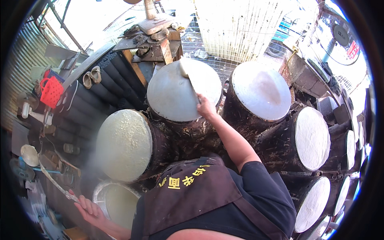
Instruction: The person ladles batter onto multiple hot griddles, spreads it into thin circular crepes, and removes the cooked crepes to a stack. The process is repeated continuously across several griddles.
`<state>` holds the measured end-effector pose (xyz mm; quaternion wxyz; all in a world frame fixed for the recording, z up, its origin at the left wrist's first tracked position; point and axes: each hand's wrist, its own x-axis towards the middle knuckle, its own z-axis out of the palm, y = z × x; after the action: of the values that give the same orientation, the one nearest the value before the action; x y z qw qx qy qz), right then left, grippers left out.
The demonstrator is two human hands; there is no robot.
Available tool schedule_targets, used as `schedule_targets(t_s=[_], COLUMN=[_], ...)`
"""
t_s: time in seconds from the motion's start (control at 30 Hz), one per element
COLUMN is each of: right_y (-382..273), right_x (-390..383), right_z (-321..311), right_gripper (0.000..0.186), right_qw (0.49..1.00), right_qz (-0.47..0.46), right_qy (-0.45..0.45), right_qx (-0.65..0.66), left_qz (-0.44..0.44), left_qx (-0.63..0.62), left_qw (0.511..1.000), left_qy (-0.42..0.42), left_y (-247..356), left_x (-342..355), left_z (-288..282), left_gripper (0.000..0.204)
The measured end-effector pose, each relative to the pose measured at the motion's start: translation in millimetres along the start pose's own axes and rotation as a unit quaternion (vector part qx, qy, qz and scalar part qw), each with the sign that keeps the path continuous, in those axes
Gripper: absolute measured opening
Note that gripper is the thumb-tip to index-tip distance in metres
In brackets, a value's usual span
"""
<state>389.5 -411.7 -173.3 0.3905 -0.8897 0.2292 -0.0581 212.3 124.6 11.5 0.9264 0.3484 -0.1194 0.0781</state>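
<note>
Paddle (185, 70) with a pale head, its lower end grasped in the right grip (206, 107), slants over the front griddle (168, 94) at 12 o'clock, a large round plate on a dark drum. Its head points to the far rim; grey metal shows on its 9 o'clock side, bright white on its 3 o'clock side. Whether the head touches the plate cannot be told.

Near 8 o'clock, the left grip (90, 210) is curled round the handle end of a long ladle (30, 155). The ladle's pale-coated cup is held out near 9 o'clock, well apart from the left griddle (151, 140). That griddle, at 8 o'clock, carries a lumpy pale-yellow layer, with haze along its outer edge. Just beside its lower edge sits a bowl (101, 196) of pale-yellow mixture, close to the left forearm (116, 230).

At 2 o'clock stands the right griddle (250, 88), a narrow gap between its rim and the front one's. White-topped drums (276, 140) crowd from 3 to 4 o'clock, leaving little room between edges. Beyond the front griddle, at 11 o'clock, stands a cluttered bench (125, 45).
</note>
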Motion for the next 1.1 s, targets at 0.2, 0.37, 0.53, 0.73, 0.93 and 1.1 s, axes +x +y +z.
schedule_targets(t_s=[0.2, 0.37, 0.53, 0.73, 0.93, 1.1], right_y=[38.4, 21.4, 9.4, 26.7, 20.1, 66.9], right_x=[21.6, 28.3, 8.3, 59.6, 44.7, 111.1], right_z=[-16.0, -8.5, -9.5, -68.7, -36.9, -78.1], right_gripper=[0.049, 0.047, 0.050, 0.037, 0.045, 0.046], right_qw=[0.995, 0.999, 0.991, 0.996, 0.960, 0.990], right_qz=[-0.046, -0.010, -0.109, -0.085, -0.253, -0.116], right_qy=[0.077, -0.036, -0.074, 0.007, -0.111, -0.074], right_qx=[0.047, 0.028, -0.029, -0.007, -0.040, 0.017], left_qz=[0.047, 0.068, 0.080, 0.101, 0.111, 0.127], left_qx=[0.045, 0.056, 0.072, 0.074, 0.084, 0.088], left_qw=[0.998, 0.996, 0.994, 0.989, 0.983, 0.978], left_qy=[0.009, 0.014, 0.028, 0.080, 0.120, 0.142], left_y=[13.9, 14.8, 7.2, -9.7, -34.6, -48.9], left_x=[9.3, 6.9, -9.1, -29.8, -43.5, -53.8], left_z=[2.7, 8.4, 24.8, 50.3, 86.9, 108.8], left_gripper=[0.051, 0.051, 0.049, 0.049, 0.049, 0.047])
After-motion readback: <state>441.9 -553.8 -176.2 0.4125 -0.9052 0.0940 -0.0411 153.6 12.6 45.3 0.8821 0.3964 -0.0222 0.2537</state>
